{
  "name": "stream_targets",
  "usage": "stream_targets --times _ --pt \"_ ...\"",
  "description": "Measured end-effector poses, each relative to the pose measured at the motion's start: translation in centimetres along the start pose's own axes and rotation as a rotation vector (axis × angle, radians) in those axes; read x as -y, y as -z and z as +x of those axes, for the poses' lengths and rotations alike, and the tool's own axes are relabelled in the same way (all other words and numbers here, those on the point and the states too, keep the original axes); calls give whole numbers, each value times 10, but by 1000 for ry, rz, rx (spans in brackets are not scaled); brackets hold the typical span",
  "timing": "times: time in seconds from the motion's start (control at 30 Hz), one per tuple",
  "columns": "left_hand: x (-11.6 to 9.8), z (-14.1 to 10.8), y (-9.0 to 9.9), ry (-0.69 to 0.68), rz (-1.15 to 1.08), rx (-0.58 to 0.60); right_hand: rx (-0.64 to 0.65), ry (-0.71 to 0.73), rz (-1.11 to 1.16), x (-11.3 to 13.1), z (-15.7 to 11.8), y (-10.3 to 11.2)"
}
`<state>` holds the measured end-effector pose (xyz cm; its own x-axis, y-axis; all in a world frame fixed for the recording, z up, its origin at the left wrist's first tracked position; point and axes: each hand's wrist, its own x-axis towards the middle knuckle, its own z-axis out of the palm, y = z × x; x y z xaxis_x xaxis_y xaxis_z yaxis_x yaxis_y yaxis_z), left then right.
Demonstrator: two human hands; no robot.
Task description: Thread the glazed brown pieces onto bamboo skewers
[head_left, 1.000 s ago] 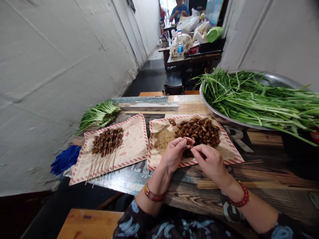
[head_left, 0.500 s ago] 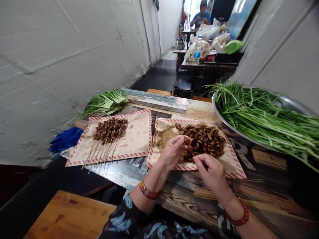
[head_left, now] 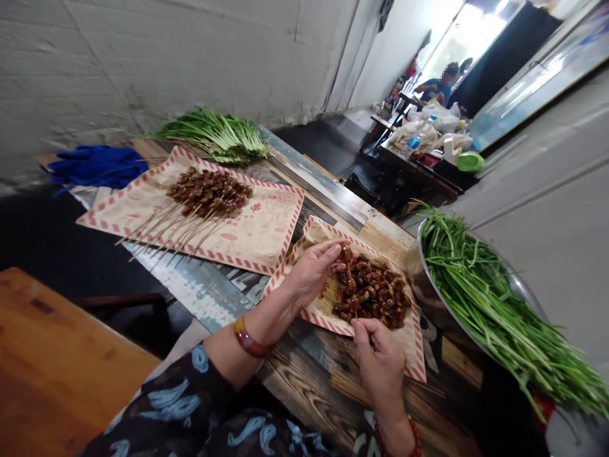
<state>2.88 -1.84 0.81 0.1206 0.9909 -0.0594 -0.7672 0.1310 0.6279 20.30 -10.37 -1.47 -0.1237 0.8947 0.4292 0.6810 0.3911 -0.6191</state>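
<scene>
My left hand (head_left: 316,270) pinches a glossy brown piece (head_left: 347,254) between thumb and fingertips, over the right-hand paper sheet (head_left: 417,355). Just below and to the right, my right hand (head_left: 378,352) is closed on a thin skewer; only a short bit shows at its fingertips. A heap of dark brown glazed pieces (head_left: 375,292) lies on that sheet, beyond my right hand. On the left-hand paper sheet (head_left: 266,238), loaded skewers (head_left: 209,193) lie side by side, their bare sticks towards me.
A metal bowl (head_left: 423,254) of long green stalks (head_left: 480,285) stands at the right. Cut greens (head_left: 214,133) and blue gloves (head_left: 98,166) lie at the far left. A wooden stool (head_left: 61,362) is at lower left. A person (head_left: 435,89) sits beyond a cluttered table.
The view has tilted and shifted, so the table now runs diagonally. My left hand has turned a little and the piece at its fingertips shows more clearly.
</scene>
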Motion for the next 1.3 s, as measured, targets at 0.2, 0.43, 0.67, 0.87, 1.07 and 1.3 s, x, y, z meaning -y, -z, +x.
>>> stream_targets --times 0.2,0.43,0.67,0.87,1.07,1.3 --pt "4 1 1 -15 -1 -18 -26 87 -23 3 2 -1" --pt "8 4 3 -40 43 -48 -29 112 -40 6 2 -2" --pt "17 4 3 -32 88 -36 -28 39 -39 5 2 -1" --pt "17 2 4 97 46 66 -20 -46 11 2 1 -2" --pt "14 0 2 135 90 123 -9 -52 11 0 4 -3" --pt "8 4 8 8 0 4 43 26 13 -4 0 -2"
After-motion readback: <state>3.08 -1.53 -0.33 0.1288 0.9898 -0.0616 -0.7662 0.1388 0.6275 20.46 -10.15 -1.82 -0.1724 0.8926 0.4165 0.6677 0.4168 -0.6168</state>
